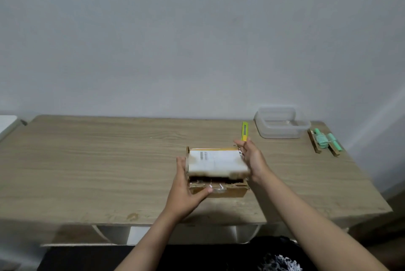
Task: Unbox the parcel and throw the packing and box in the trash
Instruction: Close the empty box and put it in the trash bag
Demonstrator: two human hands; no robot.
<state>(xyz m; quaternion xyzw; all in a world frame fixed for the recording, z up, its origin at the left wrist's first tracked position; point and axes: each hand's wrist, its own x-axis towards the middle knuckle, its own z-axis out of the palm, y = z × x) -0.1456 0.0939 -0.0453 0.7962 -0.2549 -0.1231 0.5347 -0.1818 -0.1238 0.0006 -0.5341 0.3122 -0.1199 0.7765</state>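
A brown cardboard parcel box point(228, 190) rests on the wooden table point(87, 161), its white labelled top flap point(215, 162) slit along the near edge and slightly raised. My left hand point(186, 192) grips the box's left side, thumb across the near front edge. My right hand point(252, 159) presses flat against the right side, fingers extended toward the far corner. A yellow-green utility knife point(244, 131) lies just beyond the box, behind my right fingertips. The box's contents are hidden.
A clear plastic container point(281, 125) stands at the back right. Right of it lie green-handled tools on wooden strips point(326, 141). A white object point(6, 124) sits past the table's left end. The table's near edge runs below my forearms.
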